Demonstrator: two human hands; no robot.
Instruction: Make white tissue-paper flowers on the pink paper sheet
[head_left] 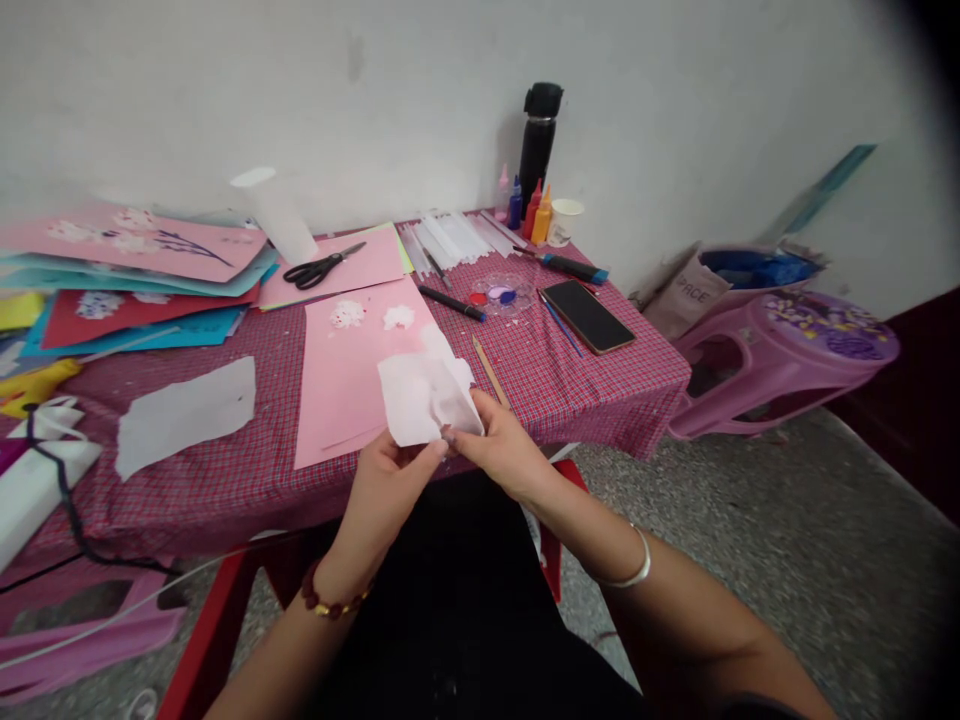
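Observation:
A piece of thin white tissue paper [405,400] is held up over the table's front edge, creased and partly folded. Its lower left edge is pinched by my left hand [394,475], thumb on top. On the right side my right hand [499,440] grips it, and both thumbs nearly meet at a fold. Just beyond the hands lies a pink sheet of card [330,375] with white crumpled paper blossoms [399,318] on it, one dotted with red. A wooden pencil [491,372] rests to the right of the card.
Black scissors [322,266], a craft knife [576,268], a phone [589,315] and a paint palette [504,295] lie on the checked cloth. Paint bottles [541,215] and a black flask [538,145] stand behind. At left are stacked cards [150,240], a torn white sheet [187,415] and a yellow glue gun [34,388].

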